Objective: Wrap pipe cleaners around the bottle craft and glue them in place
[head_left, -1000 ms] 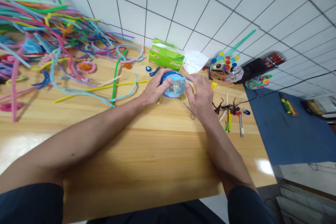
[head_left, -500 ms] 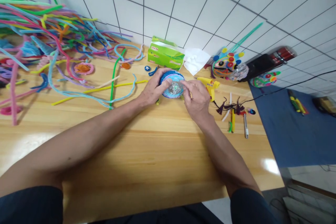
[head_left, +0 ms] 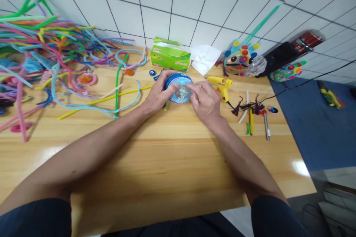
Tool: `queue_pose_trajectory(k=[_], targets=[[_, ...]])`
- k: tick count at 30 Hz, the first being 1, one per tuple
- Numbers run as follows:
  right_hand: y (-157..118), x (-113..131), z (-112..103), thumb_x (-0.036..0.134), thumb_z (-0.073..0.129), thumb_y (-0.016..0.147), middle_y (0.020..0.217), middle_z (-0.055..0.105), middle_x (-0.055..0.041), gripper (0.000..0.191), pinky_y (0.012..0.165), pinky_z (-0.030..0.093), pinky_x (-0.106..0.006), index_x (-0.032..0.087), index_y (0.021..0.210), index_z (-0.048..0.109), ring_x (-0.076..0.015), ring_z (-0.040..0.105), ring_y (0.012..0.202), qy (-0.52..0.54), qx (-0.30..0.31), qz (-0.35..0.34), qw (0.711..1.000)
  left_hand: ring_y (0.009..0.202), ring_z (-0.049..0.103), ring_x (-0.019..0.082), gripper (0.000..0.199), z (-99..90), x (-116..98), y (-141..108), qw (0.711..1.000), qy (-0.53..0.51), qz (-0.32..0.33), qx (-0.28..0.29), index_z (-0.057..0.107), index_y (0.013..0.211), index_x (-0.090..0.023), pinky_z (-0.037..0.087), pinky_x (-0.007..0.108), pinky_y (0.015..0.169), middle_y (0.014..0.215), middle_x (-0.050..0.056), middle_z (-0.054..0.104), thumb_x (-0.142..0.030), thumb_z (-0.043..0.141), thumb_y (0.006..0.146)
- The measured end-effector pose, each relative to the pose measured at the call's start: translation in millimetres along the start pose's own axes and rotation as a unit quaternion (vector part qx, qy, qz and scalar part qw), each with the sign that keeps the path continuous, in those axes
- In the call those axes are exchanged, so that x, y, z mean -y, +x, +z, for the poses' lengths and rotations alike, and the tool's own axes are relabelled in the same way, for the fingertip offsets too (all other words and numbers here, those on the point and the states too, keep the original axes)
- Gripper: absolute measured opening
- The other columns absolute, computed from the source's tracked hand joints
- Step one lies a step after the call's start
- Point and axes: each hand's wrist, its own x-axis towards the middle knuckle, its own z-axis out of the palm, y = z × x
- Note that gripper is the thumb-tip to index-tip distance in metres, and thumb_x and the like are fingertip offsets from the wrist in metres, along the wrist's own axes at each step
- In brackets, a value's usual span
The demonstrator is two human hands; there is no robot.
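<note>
Fingers of the left hand (head_left: pixel 159 94) and right hand (head_left: pixel 206 103) grip the round blue-and-purple fuzzy-wrapped clear cup (head_left: pixel 180 89) between them, above the wooden table (head_left: pixel 155 177) — it looks light and a bit squashy, so hold its fuzzy sides softly.

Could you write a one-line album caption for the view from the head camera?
Two bare hands, left and right, at a blue-wrapped round craft piece, beside a yellow glue gun.

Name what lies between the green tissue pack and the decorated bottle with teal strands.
A crumpled white tissue lies between the green pack and that bottle, in the head view.
</note>
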Motion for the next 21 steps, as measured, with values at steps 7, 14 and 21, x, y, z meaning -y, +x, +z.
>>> queue_pose_trajectory(k=[7,14,21], targets=[[-3.0,-2.8,-0.6,0.005,0.059,0.115,0.112,0.083,-0.0069,0.043,0.098,0.068,-0.037,0.027,0.133,0.091,-0.0230,0.081,0.107,0.027,0.040,0.027,0.998,0.141,0.079,0.033,0.074,-2.1,-3.0,1.2,1.000,0.001,-0.027,0.002,0.070,0.147,-0.030,0.065,0.050,0.127,0.151,0.009,0.082,-0.091,0.078,0.106],[-3.1,1.4,-2.1,0.010,0.057,0.116,0.112,0.084,-0.0074,0.045,0.101,0.071,-0.042,0.030,0.134,0.093,-0.0257,0.082,0.110,-0.005,0.087,0.079,0.993,0.143,0.078,0.035,0.071,-3.8,-4.2,2.5,1.000,0.001,-0.028,0.015,0.068,0.147,-0.030,0.068,0.052,0.127,0.151,0.010,0.082,-0.088,0.077,0.108],[-6.7,11.2,1.9,0.033,0.073,0.117,0.126,0.085,-0.0123,0.027,0.112,0.071,-0.052,0.028,0.141,0.085,-0.0329,0.081,0.120,-0.002,0.078,0.098,0.992,0.155,0.076,0.038,0.073,-4.5,-5.1,2.9,0.999,0.012,-0.025,0.016,0.068,0.157,-0.028,0.062,0.055,0.138,0.162,0.012,0.079,-0.083,0.075,0.110]])
